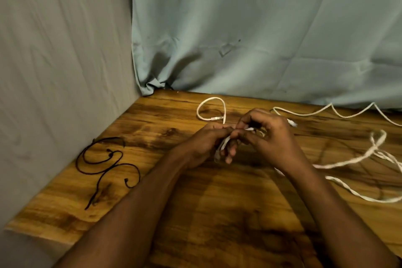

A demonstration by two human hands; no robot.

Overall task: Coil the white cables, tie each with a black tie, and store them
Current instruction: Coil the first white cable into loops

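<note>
My left hand (206, 143) and my right hand (267, 137) meet above the middle of the wooden table (217, 213). Both are closed on folded loops of a white cable (221, 146) that shows between the fingers. Its loose length (348, 163) trails off blurred to the right. A short white cable (212, 107) lies in a loop just beyond my hands. Another white cable (339, 113) runs wavy along the back right edge. Several black ties (104, 165) lie curled on the table at the left.
A grey cloth (54, 82) hangs along the table's left side and a pale blue cloth (261, 28) along the back. The table's near left corner (13, 227) ends close to the grey cloth.
</note>
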